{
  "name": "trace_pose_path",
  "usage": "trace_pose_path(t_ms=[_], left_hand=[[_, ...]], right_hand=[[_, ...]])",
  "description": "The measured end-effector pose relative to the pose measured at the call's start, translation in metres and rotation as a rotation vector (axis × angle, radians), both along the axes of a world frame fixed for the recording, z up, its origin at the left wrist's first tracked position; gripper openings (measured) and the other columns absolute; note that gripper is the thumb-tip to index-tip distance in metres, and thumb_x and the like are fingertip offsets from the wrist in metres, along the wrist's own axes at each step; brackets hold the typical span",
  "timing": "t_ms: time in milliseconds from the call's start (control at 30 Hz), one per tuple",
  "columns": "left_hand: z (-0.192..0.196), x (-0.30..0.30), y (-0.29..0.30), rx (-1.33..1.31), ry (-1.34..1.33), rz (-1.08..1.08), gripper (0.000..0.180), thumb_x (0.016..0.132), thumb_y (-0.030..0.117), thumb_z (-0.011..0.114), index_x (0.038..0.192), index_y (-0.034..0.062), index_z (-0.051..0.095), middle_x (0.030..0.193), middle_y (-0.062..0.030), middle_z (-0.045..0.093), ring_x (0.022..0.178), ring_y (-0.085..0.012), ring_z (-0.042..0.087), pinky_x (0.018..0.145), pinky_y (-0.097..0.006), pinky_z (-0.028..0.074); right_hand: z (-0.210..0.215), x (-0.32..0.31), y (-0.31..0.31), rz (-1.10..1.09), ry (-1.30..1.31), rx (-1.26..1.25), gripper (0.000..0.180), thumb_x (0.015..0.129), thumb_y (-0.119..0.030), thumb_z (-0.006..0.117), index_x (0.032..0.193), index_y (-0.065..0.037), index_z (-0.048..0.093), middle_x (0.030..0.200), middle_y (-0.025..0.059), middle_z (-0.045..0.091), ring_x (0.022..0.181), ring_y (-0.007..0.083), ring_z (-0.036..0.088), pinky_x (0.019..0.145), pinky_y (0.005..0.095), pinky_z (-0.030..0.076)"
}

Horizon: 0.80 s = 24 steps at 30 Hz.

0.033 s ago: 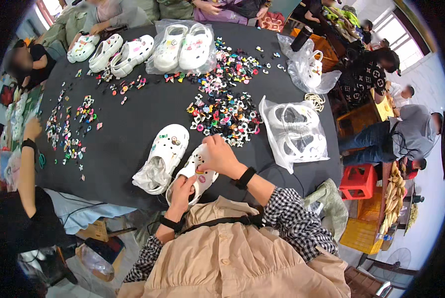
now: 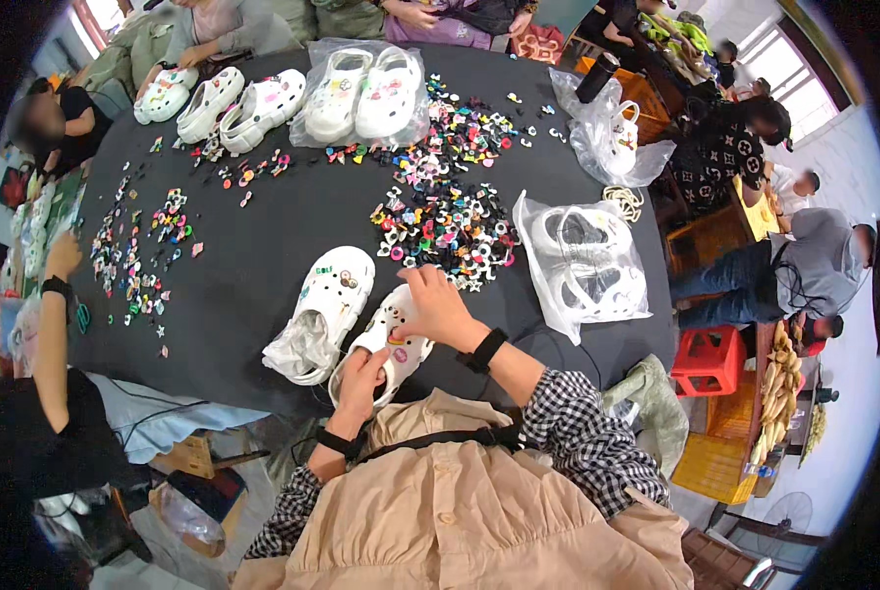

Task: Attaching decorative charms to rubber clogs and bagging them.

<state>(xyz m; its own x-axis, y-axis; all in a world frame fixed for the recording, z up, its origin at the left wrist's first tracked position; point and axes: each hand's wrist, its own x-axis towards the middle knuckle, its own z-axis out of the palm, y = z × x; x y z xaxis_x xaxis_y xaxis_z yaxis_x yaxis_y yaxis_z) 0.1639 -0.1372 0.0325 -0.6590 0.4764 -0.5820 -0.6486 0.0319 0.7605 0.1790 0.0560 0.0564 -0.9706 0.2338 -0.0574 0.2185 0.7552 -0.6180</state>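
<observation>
In front of me a white clog (image 2: pixel 389 317) with holes and small colourful charms lies tilted on the dark table. My left hand (image 2: pixel 359 382) grips it near the heel opening, thumb on the upper. Around its toe end curves my right hand (image 2: pixel 436 309), with the thumb on the upper beside the charms. Whether a small piece is under those fingertips is hidden. Left of it rests the matching clog (image 2: pixel 334 285), also decorated, with white wrapping stuffed in its opening. Beyond my hands spreads a heap of shoe charms (image 2: pixel 447 231) in many colours.
A bagged pair of white clogs (image 2: pixel 586 261) lies at the right, another bagged pair (image 2: pixel 361 93) at the back. Loose clogs (image 2: pixel 261 110) stand at the far left. More charms (image 2: pixel 130 246) are scattered leftward. Another person's arm (image 2: pixel 55 334) reaches in at the left edge.
</observation>
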Motion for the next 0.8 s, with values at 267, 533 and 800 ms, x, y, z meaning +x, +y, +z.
trace_pose_path(t_ms=[267,533,800], left_hand=[[-0.006,0.001,-0.005,-0.001,0.006,-0.031,0.011,0.090,0.015,0.061,0.085,0.0071,0.056,0.071,0.0054,0.049,0.057,-0.0015,0.039,0.049,-0.018,0.029],[-0.007,0.001,-0.007,0.027,0.016,-0.045,0.014,0.091,0.011,0.056,0.103,0.0042,0.057,0.078,0.0040,0.053,0.056,-0.0020,0.040,0.046,-0.018,0.028],[-0.003,0.001,-0.005,-0.018,0.024,-0.065,0.010,0.091,0.012,0.056,0.098,0.0051,0.056,0.075,0.0049,0.050,0.055,-0.0019,0.038,0.047,-0.018,0.029]], right_hand=[[-0.017,-0.032,0.026,0.383,-0.312,-0.117,0.085,0.057,-0.038,0.085,0.129,-0.007,0.052,0.130,0.0152,0.046,0.120,0.0347,0.046,0.100,0.0407,0.041],[-0.014,-0.023,0.018,0.260,-0.355,-0.302,0.079,0.058,-0.033,0.085,0.127,-0.012,0.052,0.129,0.0119,0.047,0.120,0.0322,0.048,0.100,0.0388,0.041],[-0.026,-0.014,0.009,0.174,-0.380,-0.211,0.083,0.051,-0.045,0.085,0.124,-0.021,0.053,0.131,0.0085,0.046,0.123,0.0344,0.043,0.098,0.0552,0.036]])
